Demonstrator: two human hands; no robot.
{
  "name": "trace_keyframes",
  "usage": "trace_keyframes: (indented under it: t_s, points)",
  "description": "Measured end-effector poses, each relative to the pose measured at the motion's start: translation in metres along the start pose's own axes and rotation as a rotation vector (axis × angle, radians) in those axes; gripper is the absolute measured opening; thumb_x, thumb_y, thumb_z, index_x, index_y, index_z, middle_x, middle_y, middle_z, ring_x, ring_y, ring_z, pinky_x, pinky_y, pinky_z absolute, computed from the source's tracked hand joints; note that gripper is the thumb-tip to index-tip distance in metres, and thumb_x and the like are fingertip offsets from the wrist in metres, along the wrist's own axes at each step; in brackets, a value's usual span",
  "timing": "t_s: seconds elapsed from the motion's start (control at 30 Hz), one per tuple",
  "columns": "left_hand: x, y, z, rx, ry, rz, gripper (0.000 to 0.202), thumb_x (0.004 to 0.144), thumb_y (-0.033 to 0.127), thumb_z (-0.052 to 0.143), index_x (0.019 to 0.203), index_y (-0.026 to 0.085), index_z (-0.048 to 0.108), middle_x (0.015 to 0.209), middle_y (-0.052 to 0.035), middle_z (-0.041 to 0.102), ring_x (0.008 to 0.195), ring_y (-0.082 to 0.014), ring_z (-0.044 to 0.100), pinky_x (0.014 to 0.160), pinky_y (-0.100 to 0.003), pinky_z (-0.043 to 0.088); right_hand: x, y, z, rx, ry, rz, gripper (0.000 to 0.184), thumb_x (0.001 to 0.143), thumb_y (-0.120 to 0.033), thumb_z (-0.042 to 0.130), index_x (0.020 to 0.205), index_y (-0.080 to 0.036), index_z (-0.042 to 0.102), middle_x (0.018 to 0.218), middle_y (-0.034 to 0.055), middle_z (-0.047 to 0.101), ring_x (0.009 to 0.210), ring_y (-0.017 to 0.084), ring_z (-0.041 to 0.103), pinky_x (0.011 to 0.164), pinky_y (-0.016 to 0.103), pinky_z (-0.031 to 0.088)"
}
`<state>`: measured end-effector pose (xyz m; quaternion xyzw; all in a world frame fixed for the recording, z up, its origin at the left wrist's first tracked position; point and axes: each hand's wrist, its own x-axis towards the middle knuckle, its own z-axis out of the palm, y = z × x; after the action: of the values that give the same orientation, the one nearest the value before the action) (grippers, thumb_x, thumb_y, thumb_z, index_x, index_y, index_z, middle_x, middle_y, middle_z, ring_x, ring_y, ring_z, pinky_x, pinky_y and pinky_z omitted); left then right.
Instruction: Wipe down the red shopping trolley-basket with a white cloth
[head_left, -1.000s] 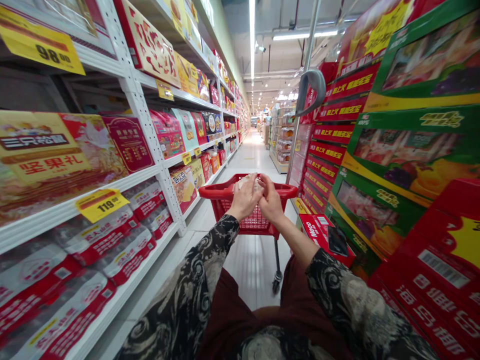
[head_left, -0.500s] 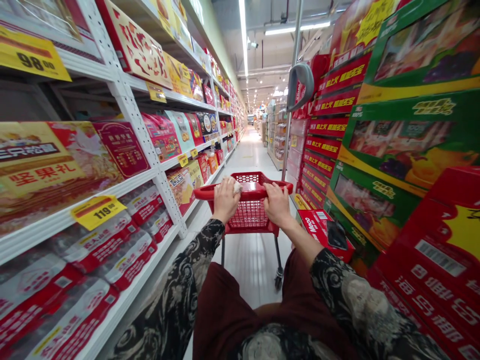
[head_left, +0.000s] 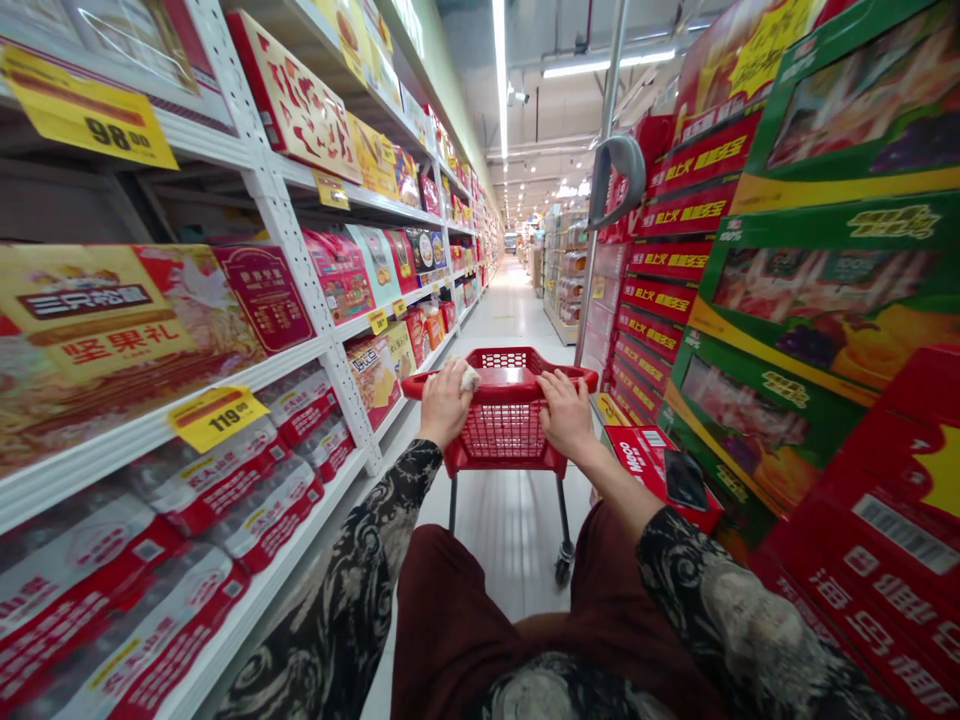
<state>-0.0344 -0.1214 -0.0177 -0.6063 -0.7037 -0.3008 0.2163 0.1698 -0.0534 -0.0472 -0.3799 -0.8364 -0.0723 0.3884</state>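
While both hands sit on the near rim of the red plastic mesh shopping cart (head_left: 504, 432), left hand (head_left: 444, 402) is clamped around the rim's left end with a crumpled white wad (head_left: 470, 378) pinched at its fingers; material unclear. Right hand (head_left: 568, 412) is wrapped around the rim's right end. Basket sits directly ahead of both hands. White shelving (head_left: 285, 362) runs left of left hand; stacked red cartons (head_left: 664, 298) near the right hand's right.
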Motion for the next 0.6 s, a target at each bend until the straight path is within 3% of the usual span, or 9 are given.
trace_keyframes:
  t_s: [0.23, 0.3, 0.37, 0.53, 0.6]
  points:
    - [0.005, 0.054, 0.012, 0.010, -0.096, 0.271, 0.046, 0.086, 0.024, 0.042, 0.131, 0.018, 0.044, 0.144, -0.0101, 0.039, 0.135, -0.0218, 0.031, 0.110, -0.045, 0.025, -0.003, 0.003, 0.003, -0.020, 0.027, -0.026, 0.052, 0.076, -0.011, 0.043, 0.127, -0.012, 0.050, 0.135, 0.0116, 0.050, 0.129, 0.027, 0.038, 0.108, 0.054, 0.018]
    - [0.004, 0.056, 0.010, 0.035, -0.105, 0.279, 0.047, 0.085, 0.022, 0.042, 0.132, 0.022, 0.043, 0.145, -0.0087, 0.038, 0.135, -0.0221, 0.032, 0.110, -0.049, 0.022, -0.003, 0.006, 0.003, -0.026, 0.021, -0.049, 0.052, 0.076, -0.011, 0.043, 0.128, -0.011, 0.049, 0.135, 0.0112, 0.050, 0.129, 0.026, 0.038, 0.108, 0.053, 0.018]
    - [0.002, 0.044, 0.005, 0.053, -0.096, 0.253, 0.047, 0.086, 0.023, 0.040, 0.133, 0.025, 0.042, 0.145, -0.0075, 0.038, 0.133, -0.0217, 0.034, 0.111, -0.053, 0.017, -0.004, 0.007, 0.001, -0.029, 0.012, -0.061, 0.052, 0.076, -0.011, 0.043, 0.128, -0.011, 0.049, 0.136, 0.0108, 0.049, 0.129, 0.026, 0.038, 0.108, 0.053, 0.018]
    - [-0.009, -0.019, -0.007, 0.108, -0.047, 0.055, 0.043, 0.090, 0.029, 0.034, 0.132, 0.027, 0.043, 0.141, -0.0072, 0.044, 0.128, -0.0226, 0.042, 0.111, -0.057, 0.009, -0.004, 0.008, 0.000, -0.017, 0.008, -0.070, 0.053, 0.076, -0.011, 0.043, 0.129, -0.012, 0.049, 0.136, 0.0107, 0.049, 0.130, 0.026, 0.037, 0.108, 0.053, 0.019]
    - [-0.014, -0.035, -0.008, 0.124, -0.023, 0.001, 0.042, 0.090, 0.028, 0.034, 0.130, 0.026, 0.045, 0.141, -0.0079, 0.044, 0.128, -0.0228, 0.042, 0.111, -0.057, 0.007, -0.005, 0.009, 0.002, -0.005, 0.014, -0.078, 0.053, 0.076, -0.011, 0.042, 0.129, -0.012, 0.048, 0.136, 0.0112, 0.049, 0.130, 0.026, 0.036, 0.108, 0.053, 0.018]
